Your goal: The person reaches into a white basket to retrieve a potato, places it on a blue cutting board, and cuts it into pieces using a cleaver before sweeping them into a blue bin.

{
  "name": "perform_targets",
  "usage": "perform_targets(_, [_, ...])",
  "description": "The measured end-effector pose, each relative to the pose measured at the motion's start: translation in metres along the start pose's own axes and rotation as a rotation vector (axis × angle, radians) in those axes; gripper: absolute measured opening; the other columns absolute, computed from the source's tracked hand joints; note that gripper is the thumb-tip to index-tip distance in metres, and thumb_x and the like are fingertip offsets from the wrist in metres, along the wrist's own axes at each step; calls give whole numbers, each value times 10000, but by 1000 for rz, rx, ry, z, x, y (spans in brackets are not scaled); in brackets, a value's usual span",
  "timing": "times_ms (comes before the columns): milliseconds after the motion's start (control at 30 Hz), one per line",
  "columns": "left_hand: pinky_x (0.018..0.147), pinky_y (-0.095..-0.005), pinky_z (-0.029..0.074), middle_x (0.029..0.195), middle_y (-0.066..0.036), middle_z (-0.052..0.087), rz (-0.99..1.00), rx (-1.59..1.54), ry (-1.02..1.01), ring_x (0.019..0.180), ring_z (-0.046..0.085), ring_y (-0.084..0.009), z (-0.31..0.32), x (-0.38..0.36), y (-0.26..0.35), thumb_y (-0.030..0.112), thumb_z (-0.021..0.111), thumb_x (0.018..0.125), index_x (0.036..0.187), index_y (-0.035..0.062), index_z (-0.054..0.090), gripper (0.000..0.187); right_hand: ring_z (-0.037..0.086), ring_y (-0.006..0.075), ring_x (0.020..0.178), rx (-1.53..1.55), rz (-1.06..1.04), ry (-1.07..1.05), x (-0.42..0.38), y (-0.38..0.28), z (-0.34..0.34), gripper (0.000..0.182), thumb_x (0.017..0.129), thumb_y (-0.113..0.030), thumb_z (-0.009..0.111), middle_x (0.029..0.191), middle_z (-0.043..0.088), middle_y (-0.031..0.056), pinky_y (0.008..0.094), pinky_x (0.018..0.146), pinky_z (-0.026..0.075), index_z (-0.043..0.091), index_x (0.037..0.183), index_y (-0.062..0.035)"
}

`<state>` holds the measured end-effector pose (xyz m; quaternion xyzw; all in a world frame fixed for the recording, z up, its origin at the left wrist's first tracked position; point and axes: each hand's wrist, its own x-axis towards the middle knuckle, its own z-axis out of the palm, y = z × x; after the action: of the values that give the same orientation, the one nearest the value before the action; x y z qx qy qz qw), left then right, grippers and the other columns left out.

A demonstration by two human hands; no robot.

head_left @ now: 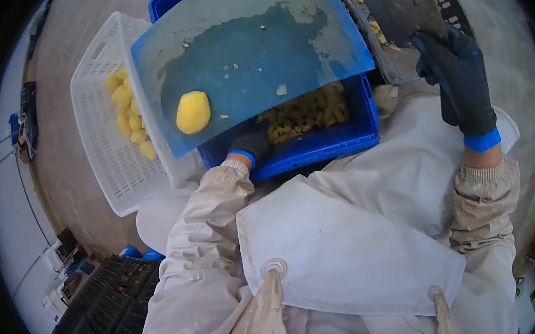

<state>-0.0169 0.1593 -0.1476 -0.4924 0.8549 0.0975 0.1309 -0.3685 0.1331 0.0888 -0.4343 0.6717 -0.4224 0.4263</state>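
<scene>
My right hand (pixel 458 73), in a dark glove, is closed round the handle of a broad cleaver (pixel 396 3), held at the upper right. My left hand (pixel 250 142), also gloved, is at the blue bin (pixel 317 157), partly in shadow by the board's lower edge; its fingers are hidden. Chopped yellow potato pieces (pixel 307 113) lie inside the bin. Across the bin rests a wet blue cutting board (pixel 240 56), tilted in view. One peeled potato (pixel 193 112) sits near its lower left corner, with small scraps about the board.
A white crate (pixel 105 142) of peeled potatoes (pixel 126 103) stands left of the board. Right of the board is a grey container (pixel 397 62) with yellow pieces inside. Dark crates (pixel 111 298) stand at the lower left.
</scene>
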Motion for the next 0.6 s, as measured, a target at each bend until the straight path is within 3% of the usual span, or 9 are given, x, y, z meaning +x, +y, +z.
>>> perform_targets(67, [1015,-432,299,1272,-166,474,102,0,-49,1171,460,-298,-28,7,25,239,428,865,1248,115,474,405,534,72,576,32,11,-2,-7,-4,0,263,801,-194,642,726,604,34,205,497,399,616,991,-15])
perform_targets(133, [1031,-396,290,1272,-156,476,161,-613,-417,1183,448,-299,-38,30,55,204,446,866,1261,137,466,402,532,73,565,56,27,-1,-13,-7,-2,255,797,-200,648,715,600,31,203,492,398,617,976,-21])
perform_targets(200, [1037,-360,286,1290,-132,475,290,-673,-529,1205,436,-284,-44,55,88,277,421,885,1282,152,455,418,527,79,541,64,77,16,-14,-6,-4,235,798,-204,650,696,594,30,203,479,394,621,951,-29])
perform_targets(333, [970,-367,371,1284,-127,486,422,-714,-468,1156,488,-287,11,102,137,317,433,884,1257,133,481,419,504,67,527,60,84,30,-7,0,-9,236,790,-204,658,671,582,25,204,465,388,621,933,-19])
perform_targets(400, [1031,-347,286,1319,-105,463,102,-646,-730,1234,413,-269,23,120,151,409,320,918,1298,158,450,474,505,67,538,83,133,40,-4,-3,-12,218,798,-182,648,706,593,24,207,474,402,619,936,-15])
perform_targets(433, [993,-334,342,1277,-117,498,52,-652,-702,1195,458,-260,27,121,149,366,440,899,1270,124,478,445,509,69,542,114,147,44,-3,-4,-12,214,801,-175,644,719,597,23,211,478,407,619,941,-15])
perform_targets(467, [993,-334,342,1277,-117,498,62,-652,-713,1195,458,-260,31,126,153,366,440,899,1270,124,478,445,513,71,545,150,165,48,0,-2,-13,210,804,-168,641,732,601,23,214,483,413,620,947,-15])
perform_targets(500, [990,-334,345,1273,-117,501,75,-672,-728,1191,461,-260,33,105,99,363,443,898,1268,122,479,443,520,72,559,168,153,63,3,2,-14,223,805,-162,640,747,606,26,218,490,422,619,967,-10])
perform_targets(600, [980,-334,353,1261,-118,508,97,-739,-762,1178,470,-260,34,157,87,354,452,895,1261,118,484,436,533,75,581,105,203,65,9,-3,-15,241,806,-159,639,780,617,35,219,506,438,616,989,-5])
